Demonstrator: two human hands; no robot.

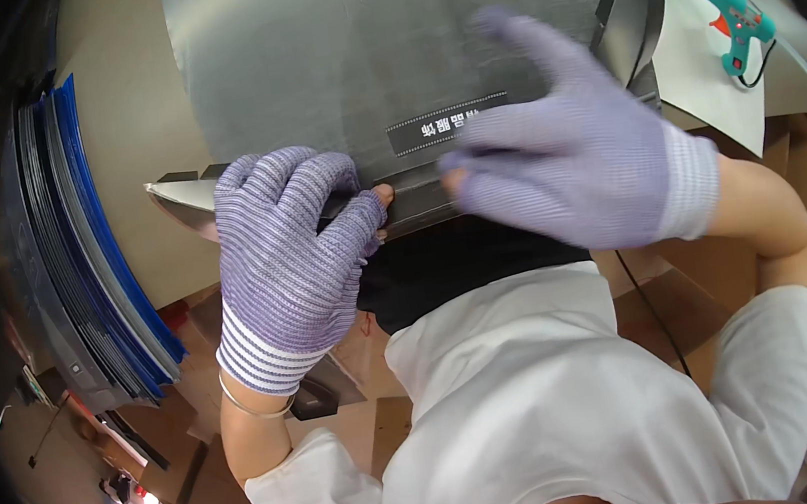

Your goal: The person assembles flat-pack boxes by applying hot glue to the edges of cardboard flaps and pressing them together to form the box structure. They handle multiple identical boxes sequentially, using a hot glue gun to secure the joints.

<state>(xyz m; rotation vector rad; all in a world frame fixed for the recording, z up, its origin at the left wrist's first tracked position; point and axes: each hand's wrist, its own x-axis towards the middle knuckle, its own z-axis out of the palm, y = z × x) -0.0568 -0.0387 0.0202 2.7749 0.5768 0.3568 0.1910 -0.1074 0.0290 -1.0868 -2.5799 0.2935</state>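
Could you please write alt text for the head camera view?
A left hand in a purple-striped glove touches the near edge of a large grey sheet, while the gloved right hand, blurred, is spread over it. A teal glue gun lies to the right; a stack of blue and dark panels is at left.
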